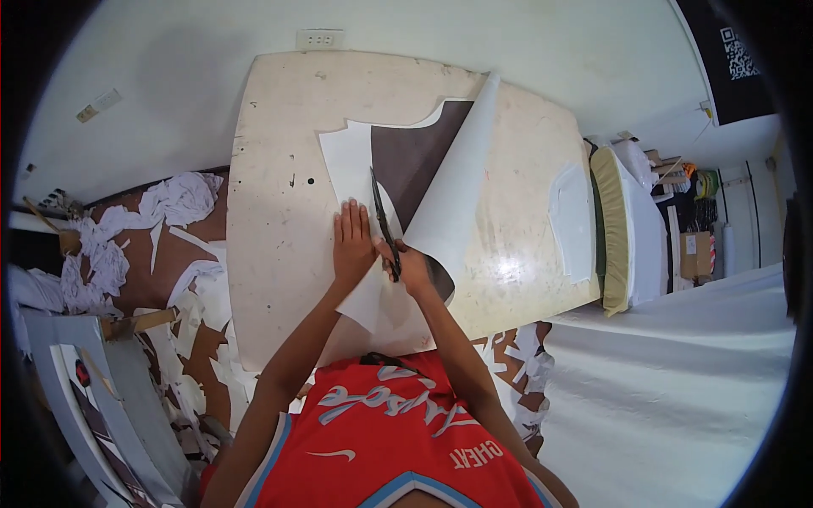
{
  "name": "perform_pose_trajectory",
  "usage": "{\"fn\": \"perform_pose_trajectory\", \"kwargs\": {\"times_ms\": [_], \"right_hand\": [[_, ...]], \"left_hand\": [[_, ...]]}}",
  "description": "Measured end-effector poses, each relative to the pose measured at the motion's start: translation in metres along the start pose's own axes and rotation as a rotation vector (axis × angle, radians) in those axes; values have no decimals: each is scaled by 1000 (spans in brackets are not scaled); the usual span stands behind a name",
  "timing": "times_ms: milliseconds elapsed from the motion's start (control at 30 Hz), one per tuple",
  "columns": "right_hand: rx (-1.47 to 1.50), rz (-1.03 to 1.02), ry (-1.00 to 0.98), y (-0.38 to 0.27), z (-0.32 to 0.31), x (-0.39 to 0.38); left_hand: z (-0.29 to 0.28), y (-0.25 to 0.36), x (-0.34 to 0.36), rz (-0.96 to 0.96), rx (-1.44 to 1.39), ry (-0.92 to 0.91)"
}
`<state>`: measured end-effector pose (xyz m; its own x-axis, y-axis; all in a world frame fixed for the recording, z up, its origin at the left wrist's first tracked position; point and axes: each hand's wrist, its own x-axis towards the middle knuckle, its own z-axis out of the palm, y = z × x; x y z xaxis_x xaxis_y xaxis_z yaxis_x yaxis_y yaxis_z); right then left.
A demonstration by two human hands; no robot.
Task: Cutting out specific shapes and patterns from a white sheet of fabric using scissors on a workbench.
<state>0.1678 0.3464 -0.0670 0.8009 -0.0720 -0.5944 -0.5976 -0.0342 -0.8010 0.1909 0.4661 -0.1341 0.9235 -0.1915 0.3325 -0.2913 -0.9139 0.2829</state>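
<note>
My right hand (413,269) grips black scissors (384,222) by the handles, with the blades pointing away from me along the edge of a white sheet (345,154). My left hand (354,244) lies flat with fingers stretched out, pressing on that sheet just left of the blades. Right of the scissors is a dark grey-brown surface (417,161); whether it is a separate layer or part of the sheet I cannot tell. A large white flap (461,190) curls over it in a long cone, reaching past my right hand. All this rests on a pale tabletop (275,127).
A white cut piece (572,222) lies at the table's right side, beside an upright stack of padded panels (616,229). White cloth (179,199) and scraps (190,317) cover the floor at left. A wall socket (320,39) sits behind the far edge. White fabric (677,364) spreads at lower right.
</note>
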Motion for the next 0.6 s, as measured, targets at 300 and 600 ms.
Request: {"fn": "perform_pose_trajectory", "kwargs": {"times_ms": [300, 600], "right_hand": [[50, -23, -35, -18, 14, 33], [78, -113, -32, -35, 27, 73]], "left_hand": [[22, -9, -1, 56, 293, 161], [-16, 7, 7, 25, -18, 0]]}}
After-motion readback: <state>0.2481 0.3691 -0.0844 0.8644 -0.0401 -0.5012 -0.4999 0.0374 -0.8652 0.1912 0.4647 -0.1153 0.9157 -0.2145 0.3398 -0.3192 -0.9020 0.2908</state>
